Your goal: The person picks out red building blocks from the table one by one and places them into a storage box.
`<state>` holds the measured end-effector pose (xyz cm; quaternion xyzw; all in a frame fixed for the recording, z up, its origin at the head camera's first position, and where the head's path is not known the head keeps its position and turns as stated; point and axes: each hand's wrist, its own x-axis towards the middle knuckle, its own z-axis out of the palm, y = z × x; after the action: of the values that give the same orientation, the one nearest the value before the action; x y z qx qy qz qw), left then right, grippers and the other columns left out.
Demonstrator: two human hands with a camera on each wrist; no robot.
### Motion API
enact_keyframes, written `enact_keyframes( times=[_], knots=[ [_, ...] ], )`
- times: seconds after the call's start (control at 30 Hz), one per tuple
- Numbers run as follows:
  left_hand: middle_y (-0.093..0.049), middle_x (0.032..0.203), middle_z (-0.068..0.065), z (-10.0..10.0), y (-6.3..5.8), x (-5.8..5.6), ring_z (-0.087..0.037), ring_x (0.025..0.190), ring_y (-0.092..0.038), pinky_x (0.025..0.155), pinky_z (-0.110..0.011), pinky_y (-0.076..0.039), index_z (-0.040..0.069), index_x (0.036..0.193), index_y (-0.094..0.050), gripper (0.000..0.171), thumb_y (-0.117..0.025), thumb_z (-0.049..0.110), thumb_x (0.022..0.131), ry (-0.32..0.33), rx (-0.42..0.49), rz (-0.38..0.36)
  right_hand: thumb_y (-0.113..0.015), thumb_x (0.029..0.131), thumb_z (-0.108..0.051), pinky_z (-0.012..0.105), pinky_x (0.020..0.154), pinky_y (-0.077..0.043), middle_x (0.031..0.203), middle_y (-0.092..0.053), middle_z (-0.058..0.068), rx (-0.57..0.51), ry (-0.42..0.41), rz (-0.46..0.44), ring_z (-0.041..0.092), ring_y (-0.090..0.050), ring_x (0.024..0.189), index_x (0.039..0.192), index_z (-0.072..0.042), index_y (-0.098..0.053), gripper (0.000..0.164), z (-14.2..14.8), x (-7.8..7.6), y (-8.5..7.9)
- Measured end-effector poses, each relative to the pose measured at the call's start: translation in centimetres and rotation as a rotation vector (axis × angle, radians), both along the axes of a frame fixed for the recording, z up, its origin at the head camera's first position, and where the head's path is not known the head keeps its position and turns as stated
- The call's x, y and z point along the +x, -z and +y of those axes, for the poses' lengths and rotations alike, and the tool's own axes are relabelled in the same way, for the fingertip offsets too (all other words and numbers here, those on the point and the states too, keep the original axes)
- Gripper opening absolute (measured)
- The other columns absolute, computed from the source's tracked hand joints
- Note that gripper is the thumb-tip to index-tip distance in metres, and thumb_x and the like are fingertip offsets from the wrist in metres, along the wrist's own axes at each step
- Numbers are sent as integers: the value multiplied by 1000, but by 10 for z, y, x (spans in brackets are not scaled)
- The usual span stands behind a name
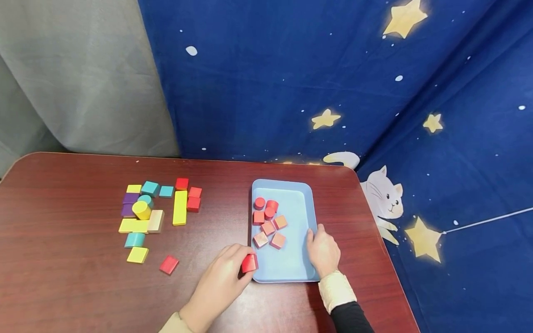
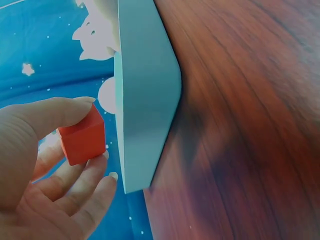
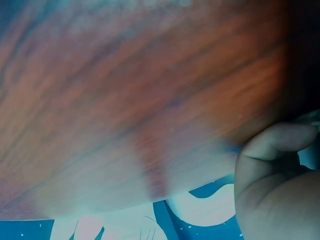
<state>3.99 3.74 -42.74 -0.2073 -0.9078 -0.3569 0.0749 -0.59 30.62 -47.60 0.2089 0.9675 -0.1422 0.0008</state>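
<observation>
My left hand pinches a red cube between thumb and fingers, right at the near left corner of a light blue tray. In the left wrist view the same red cube shows beside the tray's outer wall, with the thumb on top. Several red cylinders and red cubes lie in the left half of the tray. On the tray's right rim my right hand grips the edge, thumb on the inner side. The right wrist view shows only part of that hand and tabletop.
Left on the brown table lies a cluster of yellow, purple, teal and wooden blocks. Near it are a long yellow block and several red blocks. A single red block lies closer. Behind hangs a blue curtain.
</observation>
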Motion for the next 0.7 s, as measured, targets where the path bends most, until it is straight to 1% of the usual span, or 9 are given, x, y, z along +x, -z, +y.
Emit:
enact_keyframes(
  times=[0.17,0.3,0.37,0.43,0.53,0.63,0.7],
  knots=[
    [-56,87,10,12,0,-6,-6,78,-49,69,-19,-45,18,101,-66,32,-79,14,71,31,-11,13,-44,97,-38,53,60,-46,98,-66,25,-4,-4,-2,43,-65,80,129,-1,-54,50,1,-1,0],
    [-60,91,7,20,1,-11,-9,81,-56,72,-23,-47,17,99,-66,30,-79,17,72,71,-28,44,-44,96,-37,53,61,-46,100,-66,25,-9,-5,-15,44,-65,82,131,-1,-53,51,1,-1,1],
    [-64,99,4,23,2,-13,-12,90,-61,79,-26,-49,16,100,-67,30,-80,19,73,94,-33,54,-45,96,-36,53,61,-46,100,-66,26,-11,-6,-19,44,-65,82,130,0,-53,50,1,-1,0],
    [-66,108,1,26,4,-16,-14,97,-62,85,-28,-48,15,101,-67,31,-80,20,73,111,-45,53,-45,96,-36,53,60,-45,99,-66,26,-10,-8,-19,44,-65,81,129,0,-53,49,2,0,1],
    [-66,117,-3,28,6,-18,-17,102,-62,88,-31,-48,14,104,-67,34,-80,21,73,124,-64,39,-45,96,-36,53,60,-45,97,-66,26,-6,-8,-13,44,-65,80,128,0,-54,49,2,-1,2],
    [-66,114,-1,30,9,-20,-17,98,-62,86,-31,-48,15,104,-66,35,-81,22,73,122,-94,54,-45,96,-36,52,59,-45,96,-66,26,-2,-9,-10,44,-65,79,128,-1,-54,48,3,0,2],
    [-66,109,1,32,11,-21,-16,96,-62,84,-31,-48,15,103,-66,35,-81,22,72,122,-117,84,-45,96,-36,52,58,-45,95,-66,26,-3,-9,-11,44,-64,78,127,0,-54,48,2,0,2]
  ],
)
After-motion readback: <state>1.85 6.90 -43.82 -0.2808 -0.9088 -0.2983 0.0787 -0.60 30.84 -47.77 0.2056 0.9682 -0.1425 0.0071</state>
